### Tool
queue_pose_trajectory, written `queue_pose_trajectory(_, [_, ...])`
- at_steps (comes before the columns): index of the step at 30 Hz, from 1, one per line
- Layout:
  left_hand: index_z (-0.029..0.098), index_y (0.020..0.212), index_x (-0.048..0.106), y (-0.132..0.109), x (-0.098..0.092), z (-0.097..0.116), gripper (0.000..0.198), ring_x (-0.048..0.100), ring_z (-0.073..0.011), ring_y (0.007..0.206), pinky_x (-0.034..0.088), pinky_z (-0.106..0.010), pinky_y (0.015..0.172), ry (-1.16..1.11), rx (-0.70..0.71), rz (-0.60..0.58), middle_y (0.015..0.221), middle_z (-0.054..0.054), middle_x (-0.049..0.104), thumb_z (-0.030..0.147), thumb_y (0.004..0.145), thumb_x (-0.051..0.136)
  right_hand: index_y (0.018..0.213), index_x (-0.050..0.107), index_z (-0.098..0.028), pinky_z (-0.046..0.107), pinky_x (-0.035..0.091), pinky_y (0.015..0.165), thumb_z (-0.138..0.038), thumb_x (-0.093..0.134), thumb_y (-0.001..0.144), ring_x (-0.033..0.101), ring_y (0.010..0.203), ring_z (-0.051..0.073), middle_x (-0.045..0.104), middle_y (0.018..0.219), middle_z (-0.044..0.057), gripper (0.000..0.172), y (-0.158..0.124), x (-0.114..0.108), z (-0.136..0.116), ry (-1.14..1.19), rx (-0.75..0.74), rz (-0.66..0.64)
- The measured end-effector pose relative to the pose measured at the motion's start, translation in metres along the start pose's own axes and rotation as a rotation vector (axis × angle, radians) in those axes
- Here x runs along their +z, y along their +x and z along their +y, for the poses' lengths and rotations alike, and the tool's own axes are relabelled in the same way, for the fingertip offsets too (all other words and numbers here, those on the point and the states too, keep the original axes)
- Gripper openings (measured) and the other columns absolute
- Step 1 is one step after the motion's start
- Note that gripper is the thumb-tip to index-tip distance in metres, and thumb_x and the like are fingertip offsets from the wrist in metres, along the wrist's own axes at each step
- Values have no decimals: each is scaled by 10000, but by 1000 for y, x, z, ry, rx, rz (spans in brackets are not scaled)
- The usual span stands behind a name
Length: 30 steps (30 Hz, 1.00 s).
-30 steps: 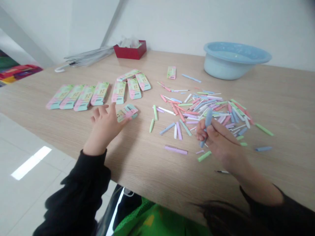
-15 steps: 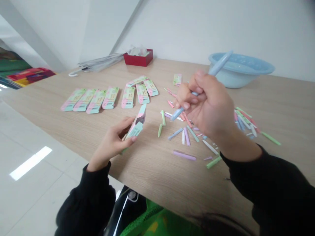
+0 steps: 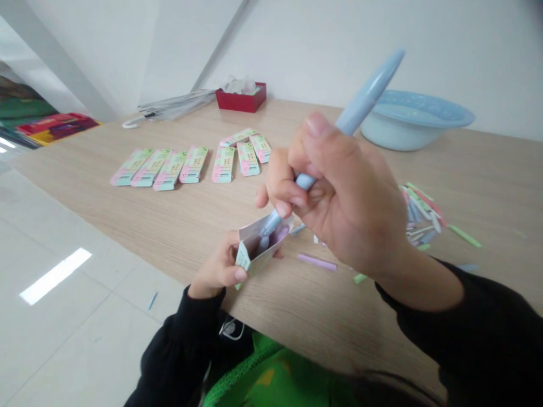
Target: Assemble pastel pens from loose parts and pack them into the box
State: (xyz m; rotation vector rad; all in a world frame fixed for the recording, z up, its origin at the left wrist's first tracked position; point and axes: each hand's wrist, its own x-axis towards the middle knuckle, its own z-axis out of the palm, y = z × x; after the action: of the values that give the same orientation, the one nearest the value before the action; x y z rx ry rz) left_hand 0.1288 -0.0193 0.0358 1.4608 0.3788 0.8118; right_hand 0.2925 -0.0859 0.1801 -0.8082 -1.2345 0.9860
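Observation:
My left hand (image 3: 220, 263) grips a small open carton (image 3: 266, 259) near the table's front edge, its mouth facing up. Something purple shows inside the carton. In my right hand (image 3: 339, 198) is a light blue pen (image 3: 365, 99), held slanted with its fingers curled around it. The pen's lower end reaches into the carton's mouth; its upper end points up to the right. A purple pen piece (image 3: 318, 262) lies on the table below my right hand, and a green piece (image 3: 360, 278) shows partly beneath that wrist.
Several printed cartons (image 3: 169, 169) lie at the middle left of the wooden table (image 3: 487, 186). A pile of pastel pen parts (image 3: 424, 215) is to the right. Behind are a blue basin (image 3: 394, 133), a red box (image 3: 241, 100) and a clear umbrella (image 3: 178, 106).
Both hands have come together: the carton moved right and tilted toward me, and the blue pen came closer, its lower end now inside the carton. My right hand covers many loose pen parts.

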Motion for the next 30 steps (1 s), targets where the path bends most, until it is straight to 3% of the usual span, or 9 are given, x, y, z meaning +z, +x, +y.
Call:
queue_pose_trajectory(4, [242, 938, 796, 1, 4, -2, 486, 719, -306, 902, 562, -465, 916, -67, 40, -73, 915, -98, 773, 677, 724, 759, 578, 338, -223, 291, 501, 565, -520, 474, 1046, 385, 525, 130, 298, 558, -31, 571, -1, -1, -1, 31, -2, -10])
queue_pose_trajectory(9, [250, 1115, 782, 6, -4, -4, 597, 731, -307, 864, 585, -441, 819, -114, 4, -172, 1017, -110, 780, 624, 655, 845, 571, 312, -231, 311, 484, 578, -611, 395, 1043, 378, 504, 137, 284, 539, -25, 611, -4, -2, -7, 15, -50, 3])
queue_pose_trajectory(13, [236, 1166, 771, 1, -3, -5, 591, 739, -310, 909, 580, -427, 863, -142, -1, -114, 1057, -108, 780, 575, 689, 850, 571, 305, -227, 306, 490, 611, -654, 396, 1027, 362, 509, 122, 276, 548, -32, 631, -4, 2, -5, 6, -45, -30])
queue_pose_trajectory(17, [235, 1150, 770, -6, 3, -10, 538, 739, -312, 953, 571, -418, 896, -179, 54, -72, 967, -76, 794, 553, 721, 833, 596, 351, -235, 288, 488, 597, -504, 533, 1029, 402, 556, 127, 319, 580, -39, 541, -5, 2, 7, -17, -2, -48])
queue_pose_trajectory(20, [198, 1070, 785, -8, 3, -15, 560, 733, -341, 988, 577, -440, 899, -195, 70, -70, 887, -79, 794, 621, 704, 812, 620, 396, -237, 296, 485, 699, -413, 546, 1032, 510, 711, 146, 388, 654, -23, 473, -7, -3, 13, -172, -48, -57])
queue_pose_trajectory(25, [205, 1028, 792, -8, 4, -19, 552, 738, -354, 980, 588, -460, 885, -254, 56, -35, 872, -82, 796, 636, 683, 802, 659, 384, -227, 310, 453, 812, -240, 416, 1045, 522, 804, 140, 486, 786, -7, 387, -5, -12, 17, -506, -99, -238])
queue_pose_trajectory(28, [211, 1024, 793, -7, 8, -19, 522, 743, -344, 959, 595, -452, 860, -288, 58, -23, 850, -73, 793, 626, 709, 779, 741, 478, -217, 333, 439, 886, -205, 439, 1020, 540, 898, 160, 541, 870, 11, 281, -5, -16, 22, -587, -167, -274])
queue_pose_trajectory(30, [209, 1029, 790, -7, 11, -18, 523, 743, -337, 958, 595, -445, 855, -291, 59, -25, 841, -68, 789, 630, 721, 763, 851, 554, -211, 332, 436, 886, -233, 470, 1023, 546, 909, 163, 567, 892, 8, 193, -6, -18, 24, -595, -119, -287])
